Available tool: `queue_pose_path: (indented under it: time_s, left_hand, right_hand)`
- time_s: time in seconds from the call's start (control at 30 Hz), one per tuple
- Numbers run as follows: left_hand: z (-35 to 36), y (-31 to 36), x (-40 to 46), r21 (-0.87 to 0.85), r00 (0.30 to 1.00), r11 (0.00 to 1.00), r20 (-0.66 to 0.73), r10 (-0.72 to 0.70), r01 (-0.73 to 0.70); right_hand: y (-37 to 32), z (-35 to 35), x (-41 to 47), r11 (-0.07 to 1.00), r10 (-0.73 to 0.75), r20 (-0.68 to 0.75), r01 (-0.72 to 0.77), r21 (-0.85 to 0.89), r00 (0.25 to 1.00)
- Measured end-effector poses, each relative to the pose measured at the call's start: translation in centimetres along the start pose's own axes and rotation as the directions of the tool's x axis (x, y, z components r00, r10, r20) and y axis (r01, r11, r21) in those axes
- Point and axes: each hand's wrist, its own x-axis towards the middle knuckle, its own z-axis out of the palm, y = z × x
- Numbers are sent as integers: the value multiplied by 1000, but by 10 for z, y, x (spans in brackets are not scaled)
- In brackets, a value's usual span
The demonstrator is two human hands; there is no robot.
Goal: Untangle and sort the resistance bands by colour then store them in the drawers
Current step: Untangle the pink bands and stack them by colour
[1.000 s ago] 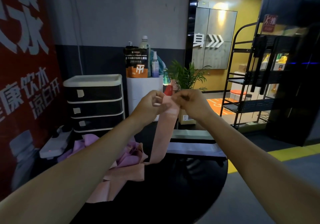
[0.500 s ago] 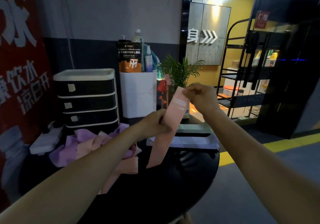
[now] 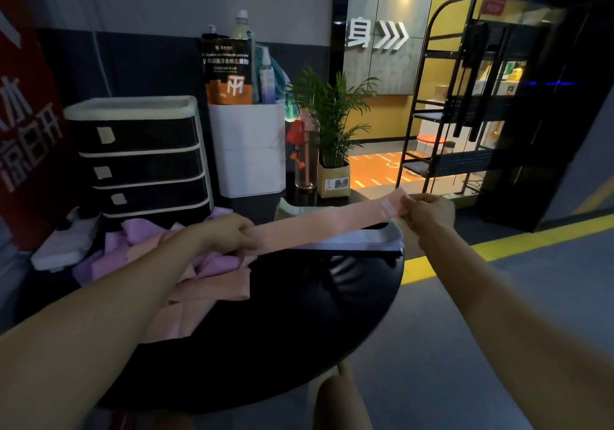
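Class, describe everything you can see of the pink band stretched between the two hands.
The pink band is a flat, wide strip of matte, fabric-like material, pulled nearly straight above the round black table. It rises slightly from the left hand, which grips one end, to the right hand, which pinches the other. A paler printed patch shows near the right end.

Dim room, yellow wall (image 3: 455, 47), black shelving rack (image 3: 442, 124)

black round table (image 3: 282, 330) | on it: band heap (image 3: 139, 257), drawer unit (image 3: 143, 157), potted plant (image 3: 332, 164)
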Motion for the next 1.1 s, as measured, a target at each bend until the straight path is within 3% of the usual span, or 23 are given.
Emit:
queue_pose_path:
  time_s: [0.1, 0.17, 0.4, 0.6, 0.83, 0.97, 1.1]
  left_hand:
    - [5, -12, 2, -403, 992, 908, -9, -126, 112]
    - [14, -16, 5, -525, 978, 842, -75, -195, 128]
    - [53, -14, 22, -289, 923, 949, -319, -217, 124]
    - [67, -25, 24, 57, 909, 977, -381, -171, 208]
    - [76, -28, 22, 175, 905, 972, -421, -70, 156]
    - [79, -27, 21, 135, 880, 988, -474, -1, 74]
    - [86, -19, 14, 217, 863, 976, -491, 124, -17]
  right_hand:
    - [19, -5, 4, 999, 47, -9, -47, -17, 999]
    - [33, -5, 1, 994, 96, 16, -95, -57, 995]
    - [92, -5, -8, 945, 158, -3, -152, -290, 987]
    - [103, -10, -12, 925, 131, 12, -118, -360, 991]
    - [114, -8, -6, 889, 83, -7, -77, -452, 997]
    - [112, -3, -9, 798, -134, 20, 120, -591, 991]
    - [102, 20, -24, 713, -275, 209, 345, -610, 938]
